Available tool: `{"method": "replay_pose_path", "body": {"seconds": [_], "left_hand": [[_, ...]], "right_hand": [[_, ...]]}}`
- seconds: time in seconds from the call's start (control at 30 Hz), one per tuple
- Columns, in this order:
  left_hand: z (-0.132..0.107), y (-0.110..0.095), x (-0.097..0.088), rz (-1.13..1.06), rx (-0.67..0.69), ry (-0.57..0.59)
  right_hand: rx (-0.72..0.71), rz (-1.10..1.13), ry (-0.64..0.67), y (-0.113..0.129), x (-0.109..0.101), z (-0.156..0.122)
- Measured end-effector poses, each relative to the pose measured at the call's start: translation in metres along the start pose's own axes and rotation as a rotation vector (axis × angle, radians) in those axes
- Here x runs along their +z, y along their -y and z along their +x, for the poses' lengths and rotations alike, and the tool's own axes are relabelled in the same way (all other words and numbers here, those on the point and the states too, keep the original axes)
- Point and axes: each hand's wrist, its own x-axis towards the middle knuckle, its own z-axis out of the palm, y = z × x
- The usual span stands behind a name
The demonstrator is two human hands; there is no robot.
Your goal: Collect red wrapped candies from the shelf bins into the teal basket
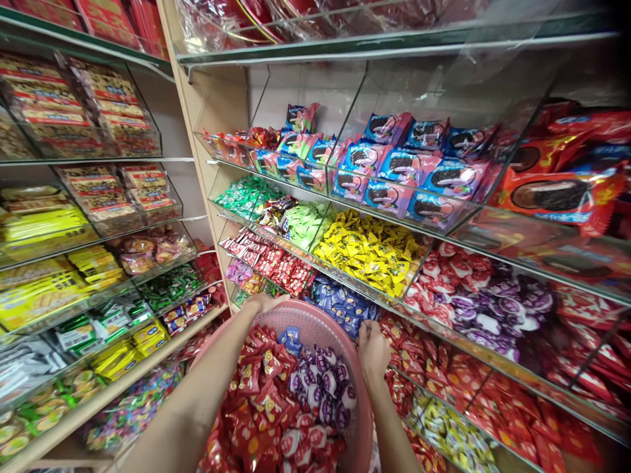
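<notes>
A pink perforated basket [323, 323] sits low in the middle of the view, filled with red, purple, white and a few blue wrapped sweets. My left hand [265, 303] curls over the basket's far left rim and grips it. My right hand [372, 348] is at the basket's right rim, fingers bent in a pinch beside the bin of blue sweets [345, 303]; what it pinches is too small to make out.
Clear plastic bins on tiered shelves hold yellow sweets [372, 253], green sweets [305, 223], red sweets [276, 263], purple and red-white sweets [486, 302] and sandwich-biscuit packs [404, 167]. A second shelf unit with boxed snacks [79, 217] stands at the left.
</notes>
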Motion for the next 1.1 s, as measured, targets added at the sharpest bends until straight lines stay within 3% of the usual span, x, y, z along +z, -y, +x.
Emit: {"method": "replay_pose_path", "body": {"seconds": [0.17,0.3,0.4,0.53,0.67,0.77,1.1], "left_hand": [[0.004,0.0,0.002,0.003,0.002,0.065],[0.001,-0.001,0.001,0.003,-0.016,0.082],[-0.003,-0.002,-0.001,-0.002,-0.018,0.079],[-0.006,-0.003,-0.002,-0.01,-0.02,0.073],[-0.006,-0.004,-0.003,-0.012,-0.014,0.072],[-0.006,-0.004,-0.003,-0.012,-0.008,0.073],[-0.003,-0.002,-0.002,-0.012,0.007,0.086]], "right_hand": [[-0.14,0.277,-0.005,0.015,-0.011,-0.006],[-0.251,0.491,0.193,0.039,-0.012,-0.017],[-0.336,0.598,0.386,0.052,0.004,-0.025],[-0.421,0.528,0.478,0.059,0.037,-0.031],[-0.383,0.516,0.493,0.06,0.062,-0.034],[-0.315,0.514,0.466,0.057,0.069,-0.034],[-0.235,0.489,0.323,0.049,0.042,-0.003]]}}
